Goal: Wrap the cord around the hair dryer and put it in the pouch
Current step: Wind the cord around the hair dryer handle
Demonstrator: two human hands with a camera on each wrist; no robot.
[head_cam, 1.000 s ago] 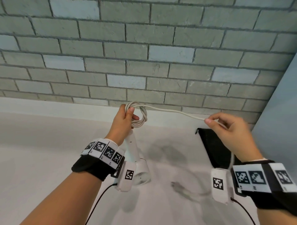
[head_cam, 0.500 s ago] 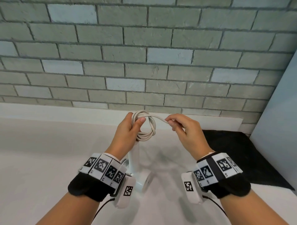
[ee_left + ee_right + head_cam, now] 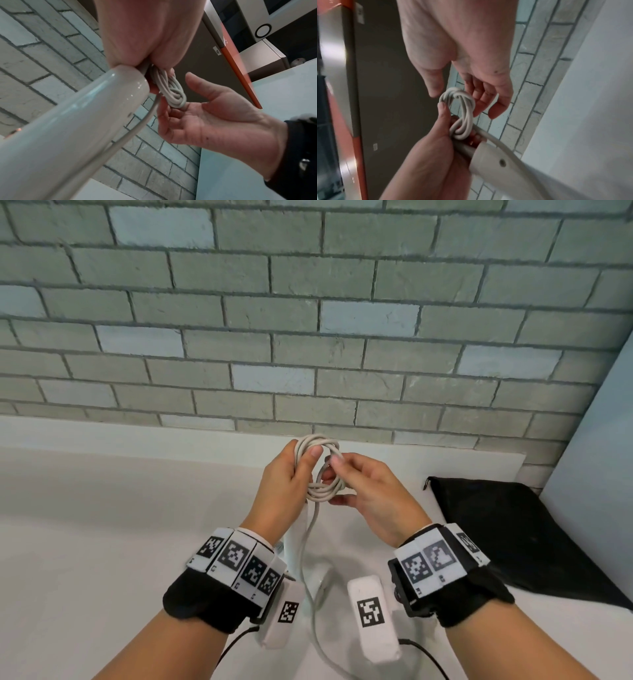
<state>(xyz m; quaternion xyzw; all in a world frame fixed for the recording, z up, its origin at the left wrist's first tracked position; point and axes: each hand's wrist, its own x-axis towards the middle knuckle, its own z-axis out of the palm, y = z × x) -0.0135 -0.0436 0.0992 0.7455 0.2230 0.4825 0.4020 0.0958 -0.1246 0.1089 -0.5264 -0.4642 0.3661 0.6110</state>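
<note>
My left hand point(image 3: 303, 465) is raised over the counter. It grips a coil of white cord point(image 3: 320, 491) together with the butt of the white hair dryer point(image 3: 295, 539), which hangs handle-up beneath it. The thumb point(image 3: 443, 109) presses on the loops. My right hand point(image 3: 337, 474) is against the coil's right side; its loosely bent fingers point(image 3: 481, 100) touch the loops and the thumb stands apart. The left wrist view shows the coil point(image 3: 175, 94) at the handle's end point(image 3: 77, 121). A black pouch point(image 3: 513, 542) lies flat at the right.
A loose run of cord point(image 3: 320, 645) drops from the coil past the dryer's head to the bottom of the view. The white counter point(image 3: 102, 525) meets a grey brick wall point(image 3: 308, 337) behind, and a pale panel point(image 3: 596, 457) stands at the right beyond the pouch.
My right hand, which pinched the cord stretched out to the right, has come left to the coil and laid another loop on it. The left hand kept its hold.
</note>
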